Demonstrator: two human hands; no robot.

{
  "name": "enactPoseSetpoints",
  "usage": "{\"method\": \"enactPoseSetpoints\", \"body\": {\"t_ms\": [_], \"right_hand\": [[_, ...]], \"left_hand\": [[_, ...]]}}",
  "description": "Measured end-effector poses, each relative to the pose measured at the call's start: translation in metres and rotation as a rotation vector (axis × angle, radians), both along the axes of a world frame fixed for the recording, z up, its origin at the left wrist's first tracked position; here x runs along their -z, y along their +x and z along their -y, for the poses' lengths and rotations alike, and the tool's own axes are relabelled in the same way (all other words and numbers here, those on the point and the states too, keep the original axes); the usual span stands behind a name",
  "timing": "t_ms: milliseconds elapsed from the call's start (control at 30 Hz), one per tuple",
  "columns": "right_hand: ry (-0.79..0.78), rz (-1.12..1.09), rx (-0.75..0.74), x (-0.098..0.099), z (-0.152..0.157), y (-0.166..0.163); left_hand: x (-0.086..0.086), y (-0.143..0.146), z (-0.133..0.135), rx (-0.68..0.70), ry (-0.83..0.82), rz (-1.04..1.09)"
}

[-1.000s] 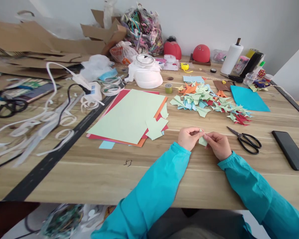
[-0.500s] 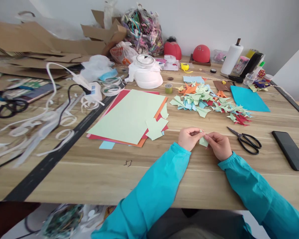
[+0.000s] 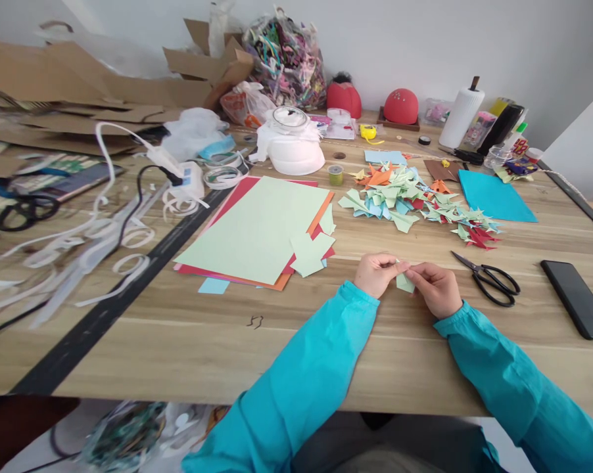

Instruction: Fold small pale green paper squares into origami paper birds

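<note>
A small folded piece of pale green paper is pinched between both my hands, just above the table. My left hand grips its upper left part with thumb and fingers closed. From the other side my right hand holds it, thumb and index finger pressed together; the fingers cover much of the folds. Right of my hands lie black-handled scissors. Beyond them is a heap of folded paper pieces in green, orange, blue and red. Small green paper squares lie to the left.
Large coloured sheets are stacked left of my hands. A phone lies at the right. A thread spool, white cap-like item and turquoise paper sit farther back. Cords and a power strip clutter the left side.
The view has shifted very slightly. Both hands stay in nearly the same place on the green paper, with the fingertips a little closer together.
</note>
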State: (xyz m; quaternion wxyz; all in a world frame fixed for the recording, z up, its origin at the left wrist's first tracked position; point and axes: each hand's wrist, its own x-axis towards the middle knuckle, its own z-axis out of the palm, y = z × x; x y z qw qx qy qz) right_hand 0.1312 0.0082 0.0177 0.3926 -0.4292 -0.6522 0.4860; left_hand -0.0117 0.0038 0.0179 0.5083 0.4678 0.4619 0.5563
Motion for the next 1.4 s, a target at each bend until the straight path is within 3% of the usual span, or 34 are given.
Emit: {"method": "enactPoseSetpoints", "body": {"t_ms": [300,467,667,867,1033,1400], "right_hand": [[0.019,0.014,-0.019,-0.002,0.0,0.0],[0.044,0.033,-0.004,-0.003,0.001,-0.001],[0.065,0.035,0.014,-0.004,0.002,-0.001],[-0.031,-0.037,-0.09,-0.006,0.001,0.003],[-0.021,-0.025,-0.152,-0.01,0.001,0.003],[-0.031,-0.031,-0.13,-0.009,0.005,0.003]], "left_hand": [[0.008,0.001,-0.003,0.056,-0.123,0.259],[0.003,0.001,-0.001,0.035,-0.124,0.16],[-0.002,0.001,0.001,0.017,0.003,-0.031],[-0.003,0.002,0.003,0.033,-0.017,0.001],[-0.002,0.003,0.004,0.085,-0.03,-0.037],[0.002,0.003,0.002,0.161,-0.107,0.06]]}}
